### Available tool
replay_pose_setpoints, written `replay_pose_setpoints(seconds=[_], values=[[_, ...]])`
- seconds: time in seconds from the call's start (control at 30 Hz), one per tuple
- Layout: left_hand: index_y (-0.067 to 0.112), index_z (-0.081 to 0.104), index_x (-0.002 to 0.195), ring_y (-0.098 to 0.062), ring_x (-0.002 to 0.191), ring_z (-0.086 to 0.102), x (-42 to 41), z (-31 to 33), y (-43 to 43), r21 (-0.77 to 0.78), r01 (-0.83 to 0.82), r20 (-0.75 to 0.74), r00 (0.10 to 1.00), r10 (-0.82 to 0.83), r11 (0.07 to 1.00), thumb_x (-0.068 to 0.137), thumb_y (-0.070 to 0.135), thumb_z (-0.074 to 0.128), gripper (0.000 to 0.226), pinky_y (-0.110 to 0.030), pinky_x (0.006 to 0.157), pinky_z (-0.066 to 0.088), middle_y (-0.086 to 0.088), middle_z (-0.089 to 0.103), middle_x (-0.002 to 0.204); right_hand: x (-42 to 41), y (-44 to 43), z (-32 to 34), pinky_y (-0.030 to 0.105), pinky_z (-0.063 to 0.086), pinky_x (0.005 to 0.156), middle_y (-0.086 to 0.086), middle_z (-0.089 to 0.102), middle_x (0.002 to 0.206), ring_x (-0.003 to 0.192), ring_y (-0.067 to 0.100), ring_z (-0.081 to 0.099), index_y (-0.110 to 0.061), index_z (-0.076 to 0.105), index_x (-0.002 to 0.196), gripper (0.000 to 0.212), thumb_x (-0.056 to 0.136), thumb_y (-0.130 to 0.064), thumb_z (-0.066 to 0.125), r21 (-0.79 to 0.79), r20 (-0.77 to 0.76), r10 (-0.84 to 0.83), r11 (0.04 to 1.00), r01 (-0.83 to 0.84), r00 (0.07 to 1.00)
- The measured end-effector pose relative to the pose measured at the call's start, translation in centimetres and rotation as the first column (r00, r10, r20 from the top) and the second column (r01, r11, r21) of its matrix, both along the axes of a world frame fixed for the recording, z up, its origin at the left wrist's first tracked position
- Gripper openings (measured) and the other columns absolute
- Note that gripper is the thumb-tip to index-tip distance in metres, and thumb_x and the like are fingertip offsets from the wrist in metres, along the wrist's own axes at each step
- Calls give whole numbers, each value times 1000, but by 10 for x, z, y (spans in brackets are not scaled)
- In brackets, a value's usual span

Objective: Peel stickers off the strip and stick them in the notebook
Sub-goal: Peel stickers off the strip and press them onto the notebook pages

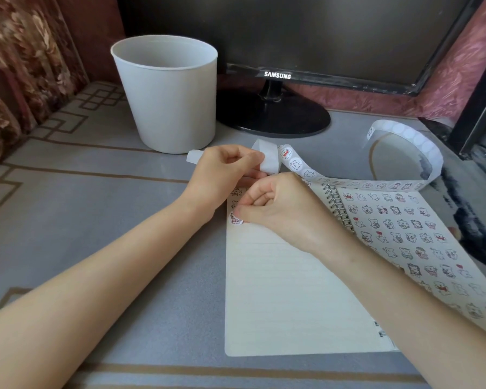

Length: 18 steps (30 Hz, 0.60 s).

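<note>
Your round sticker sits at the left edge of the notebook, on the lined left page. Your right hand is curled over it, with thumb and forefinger tips pinching its upper edge against the paper. Just above it, 2 earlier stickers peek out from behind your hands. The right page, past the spiral binding, is already filled with rows of small cartoon stickers.

Your left hand is closed around the strip, gripping its bare white backing at the notebook's top left corner; 1 loose end pokes out to the left of the knuckles. From there the strip runs right along the notebook's top edge, then arches up into a tall loop (its inner face shows blank circles) near the table's right side.

Everything rests on a grey table cover with brown geometric lines. A white bucket stands behind your left hand, beside the round black base of a Samsung monitor.
</note>
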<state>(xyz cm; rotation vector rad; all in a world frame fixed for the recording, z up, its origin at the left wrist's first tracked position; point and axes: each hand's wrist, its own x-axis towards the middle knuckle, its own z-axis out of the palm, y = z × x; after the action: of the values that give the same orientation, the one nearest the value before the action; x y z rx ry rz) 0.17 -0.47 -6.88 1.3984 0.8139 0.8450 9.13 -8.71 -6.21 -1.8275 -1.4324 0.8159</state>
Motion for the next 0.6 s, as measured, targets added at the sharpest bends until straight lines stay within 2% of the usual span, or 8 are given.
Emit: replay_pose_setpoints(seconds=[0.27,0.37,0.5,0.6], values=[[6,63,76,-1,51,62,1,-2,1,12,-1,-7,1000,1,1000,91,8,60,15,-11,53,47,8,64,51,-2,0,-2,21,39,54,-9,58,56,49,0,48,-16,70,71,7,78,-16,71,16,32,-5,1000,4,999],[7,63,75,-1,51,62,1,-2,2,14,-4,-8,1000,4,1000,91,9,60,16,-11,53,47,8,64,52,-3,-1,-3,24,43,56,-10,59,55,51,1,51,-17,68,69,9,77,-17,71,35,54,-9,999,7,998],[9,63,74,0,51,61,1,-3,2,32,-8,-22,1000,8,999,91,10,61,17,-10,54,47,10,63,51,-4,-1,-4,34,52,68,-9,63,61,62,7,60,-19,66,69,9,77,-18,70,53,94,-16,999,11,995],[9,64,74,0,52,61,1,-4,3,33,-11,-20,1000,12,999,90,10,61,16,-10,55,47,9,64,52,-4,-1,-4,35,51,66,-8,63,61,62,7,59,-19,65,69,10,76,-18,71,53,106,-15,999,9,994]])
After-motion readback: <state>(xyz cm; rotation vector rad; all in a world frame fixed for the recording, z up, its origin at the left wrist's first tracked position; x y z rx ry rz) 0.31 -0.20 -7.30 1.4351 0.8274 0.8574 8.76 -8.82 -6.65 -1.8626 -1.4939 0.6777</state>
